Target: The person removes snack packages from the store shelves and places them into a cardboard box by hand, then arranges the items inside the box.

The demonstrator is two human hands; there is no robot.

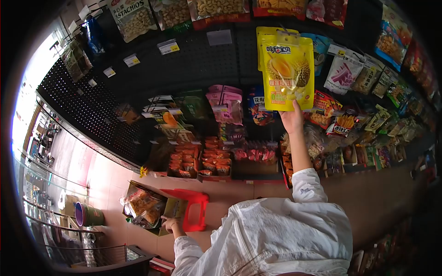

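My right hand (293,118) is raised to the shelf, its thumb on the lower edge of a yellow snack bag (289,89) with durian pictures and its other fingers hidden behind. The bag's top is at a hanging hook, and another yellow bag (260,50) shows behind it. I cannot tell whether the front bag is fully on the hook. Low on the left, my left hand (171,224) is at the flap of an open cardboard box (174,208), a finger stretched out. Inside the box lie several clear-wrapped snack packs (142,202).
A red plastic stool (196,211) stands beside the box. Black pegboard shelving (193,69) carries hanging bags, with price tags (168,46) on the hooks. Orange packs (216,158) fill trays on the bottom shelf. A bucket (90,215) stands at the far left.
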